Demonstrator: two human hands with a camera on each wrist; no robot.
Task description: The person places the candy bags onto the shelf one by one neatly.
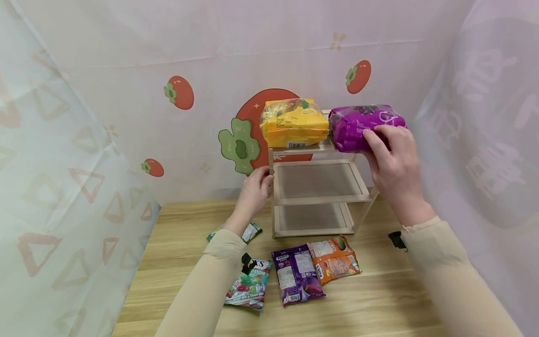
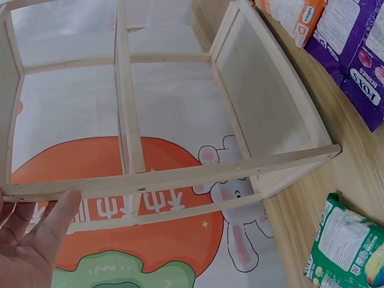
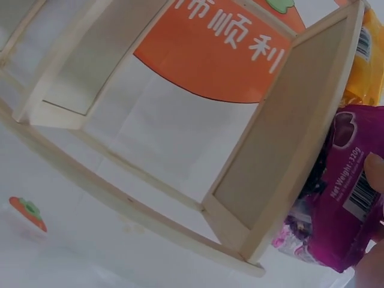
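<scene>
A small wooden three-tier rack (image 1: 322, 201) with mesh shelves stands against the back wall. My left hand (image 1: 254, 192) holds its left post (image 2: 180, 177), the fingers reaching behind the wood. Up at the top shelf's right end, my right hand (image 1: 397, 164) grips a purple snack bag (image 1: 351, 128) from the front and right. That bag lies on its side and juts past the shelf end; in the right wrist view its label reads 320g. Beside it on the top shelf rests a yellow snack bag (image 1: 294, 124). The middle shelf (image 2: 270, 96) and bottom shelf hold nothing.
On the wooden table before the rack lie a purple candy bag (image 1: 299, 276), an orange candy bag (image 1: 334, 262) and a teal candy bag (image 1: 252, 288). A green bag (image 2: 345, 246) lies left of the rack, partly behind my left forearm. Printed cloth walls (image 1: 105, 93) enclose the table.
</scene>
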